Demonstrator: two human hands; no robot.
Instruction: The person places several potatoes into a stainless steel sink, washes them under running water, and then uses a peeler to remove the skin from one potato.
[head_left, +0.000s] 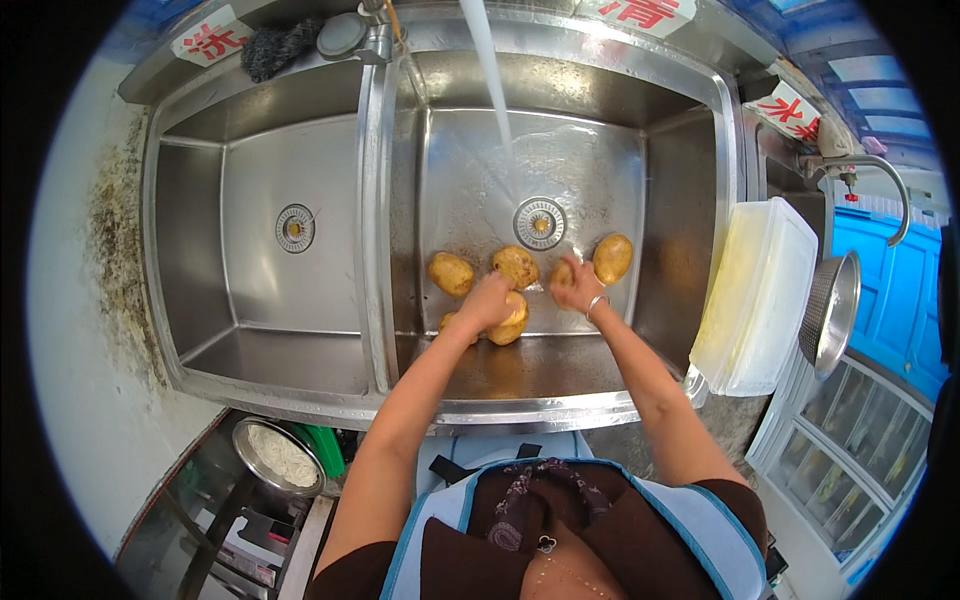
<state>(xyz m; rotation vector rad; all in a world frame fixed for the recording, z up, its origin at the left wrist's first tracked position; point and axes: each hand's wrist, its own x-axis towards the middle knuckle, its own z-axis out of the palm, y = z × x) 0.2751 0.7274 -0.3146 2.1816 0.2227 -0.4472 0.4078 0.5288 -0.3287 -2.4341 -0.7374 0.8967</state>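
Observation:
Several yellow potatoes lie in the right basin (465, 180) of a steel double sink, near its front. My left hand (493, 300) reaches down among them, over the edge of one potato (508, 330); its fingertips are partly hidden. Just beyond that hand is a dark-spotted potato (515, 264). Another potato (451, 274) rests to the left, and one more (447, 322) is mostly covered by my left wrist. My right hand (581, 289), slightly blurred and wearing a bracelet, has its fingers around a potato (561, 282). Close to its right lies another potato (613, 259).
Water (491, 75) streams into the basin near the drain strainer (540, 223). A divider (377, 225) separates the left basin (292, 292). White plastic tubs (757, 300) and a perforated steel colander (829, 315) stand right. A dark scrubber (277, 49) sits on the back ledge.

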